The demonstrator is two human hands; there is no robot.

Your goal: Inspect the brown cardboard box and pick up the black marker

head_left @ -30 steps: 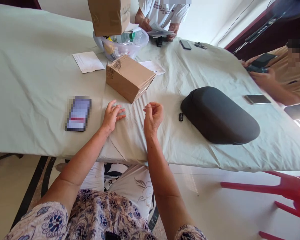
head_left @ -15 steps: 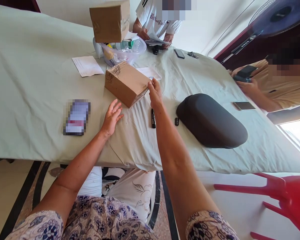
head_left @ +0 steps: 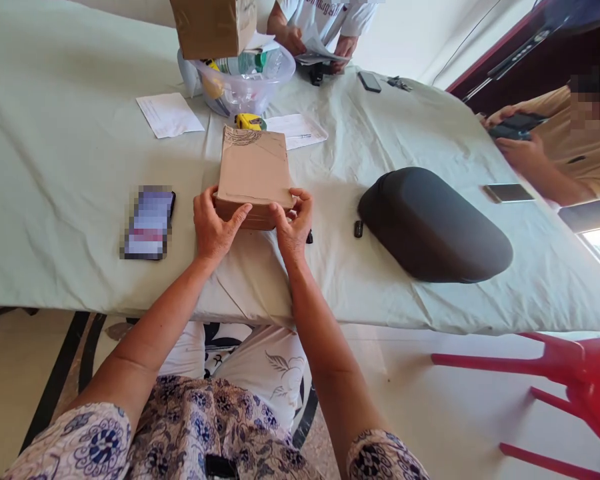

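A brown cardboard box [head_left: 255, 167] with dark scribbles at its far end rests on the table in front of me. My left hand [head_left: 214, 223] grips its near left corner, thumb along the front edge. On the near right corner, my right hand [head_left: 293, 220] holds it the same way. Just behind the box sit a yellow tape measure [head_left: 251, 122] and a white paper with a pen on it [head_left: 300, 130]. Only the end of a black marker [head_left: 309, 237] shows beside my right hand; the rest is hidden.
A phone [head_left: 149, 223] and a sheet of paper [head_left: 170, 115] lie left. Behind stands a plastic basin [head_left: 250, 93] of bottles, with another box [head_left: 210, 30] above. A dark padded seat [head_left: 437, 227] and small black cap [head_left: 359, 229] are right. Two people sit around the table.
The box has turned squarer to me and come nearer, uncovering the tape measure. My left hand, open and apart before, has taken hold of it. The right hand has shifted to the near corner.
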